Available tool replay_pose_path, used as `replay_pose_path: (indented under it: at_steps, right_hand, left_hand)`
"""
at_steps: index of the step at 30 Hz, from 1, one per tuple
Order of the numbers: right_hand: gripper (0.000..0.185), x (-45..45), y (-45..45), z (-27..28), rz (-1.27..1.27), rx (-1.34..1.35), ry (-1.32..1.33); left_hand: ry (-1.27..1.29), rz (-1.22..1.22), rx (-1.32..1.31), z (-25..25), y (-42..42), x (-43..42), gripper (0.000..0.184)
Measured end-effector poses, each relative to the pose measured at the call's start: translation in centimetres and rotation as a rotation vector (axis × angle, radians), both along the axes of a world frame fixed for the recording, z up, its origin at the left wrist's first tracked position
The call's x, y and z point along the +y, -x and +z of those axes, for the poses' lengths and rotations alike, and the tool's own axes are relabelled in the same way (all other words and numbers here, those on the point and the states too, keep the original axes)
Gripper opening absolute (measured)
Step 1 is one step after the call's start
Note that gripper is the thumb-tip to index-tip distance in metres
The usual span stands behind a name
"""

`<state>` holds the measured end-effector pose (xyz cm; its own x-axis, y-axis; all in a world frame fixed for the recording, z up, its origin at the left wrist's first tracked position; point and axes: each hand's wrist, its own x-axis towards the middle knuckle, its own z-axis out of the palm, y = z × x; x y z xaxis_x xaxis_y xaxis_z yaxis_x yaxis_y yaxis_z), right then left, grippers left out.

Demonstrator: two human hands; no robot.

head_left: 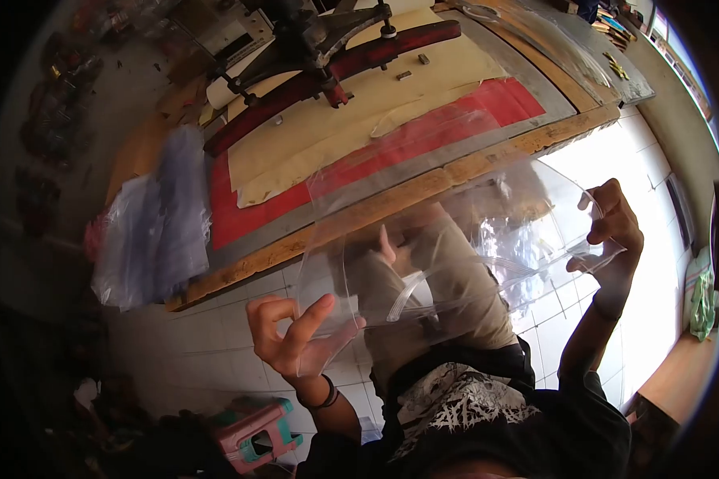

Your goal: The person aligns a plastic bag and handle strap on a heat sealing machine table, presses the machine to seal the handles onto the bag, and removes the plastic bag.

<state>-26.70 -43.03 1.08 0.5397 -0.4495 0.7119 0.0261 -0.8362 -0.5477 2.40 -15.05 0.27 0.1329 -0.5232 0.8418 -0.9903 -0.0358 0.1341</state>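
Observation:
A clear plastic sheet (455,279) is stretched across my lap, in front of the table edge. Curved ribbed strips show in it, and my trousers are visible through it. At its near left corner, my left hand (299,335) grips it, thumb below and fingers curled. My right hand (615,231) has bent fingers around the right edge, higher up. The far part of the plastic overlaps the wooden table edge (447,177). Whether it is one layer or a bag, I cannot tell.
A black press with a red curved bar (407,40) stands over a tan sheet (303,152) and red sheet (236,219). Stacked clear plastic (156,231) hangs over the table's left corner. A pink and green stool (256,435) stands on the tiled floor below left.

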Motion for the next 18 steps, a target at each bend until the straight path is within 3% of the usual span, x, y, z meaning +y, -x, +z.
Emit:
replay_pose_path:
  at_steps: [2, 5, 7, 9, 10, 12, 14, 15, 17, 18]
  right_hand:
    - [0.044, -0.2, 0.0, 0.5, 0.029, -0.091, 0.104]
    - [0.025, 0.3, 0.0, 0.1, -0.194, -0.134, 0.013]
    - [0.027, -0.3, 0.0, 1.4, 0.085, -0.095, 0.111]
    - [0.026, 0.0, -1.3, 2.0, 0.306, -0.258, 0.028]
    - [0.028, 0.2, -1.9, 2.4, 0.419, -0.333, -0.009]
    - [0.034, 1.5, -1.8, 2.7, 0.258, -0.328, -0.195]
    - [0.049, 2.6, -2.6, 3.9, 0.092, -0.325, -0.369]
    - [0.052, 2.6, -3.0, 4.2, 0.144, -0.319, -0.412]
    - [0.061, 2.3, -4.0, 5.0, 0.157, -0.211, -0.493]
    - [0.057, 1.5, -4.2, 4.7, 0.197, -0.125, -0.556]
  left_hand:
    - [0.056, -0.018, 0.037, 0.5, 0.3, 0.5, 0.038]
    - [0.053, -0.244, 0.09, 3.5, 0.4, 0.1, 0.029]
    - [-0.024, -0.61, 0.347, 3.5, 0.3, 0.4, 0.028]
    - [-0.043, -0.92, 0.515, 3.8, 0.4, -0.2, 0.027]
    - [-0.051, -0.908, 0.614, 3.9, 0.5, 0.2, 0.027]
    - [-0.067, -0.885, 0.809, 4.4, 1.1, 0.9, 0.026]
    - [0.013, -0.707, 1.059, 5.7, 2.5, 0.6, 0.035]
    - [0.051, -0.615, 1.184, 6.3, 3.0, 0.3, 0.039]
    - [0.049, -0.782, 1.204, 5.8, 1.8, -1.0, 0.038]
    - [0.046, -0.863, 1.218, 5.4, 1.1, -1.6, 0.039]
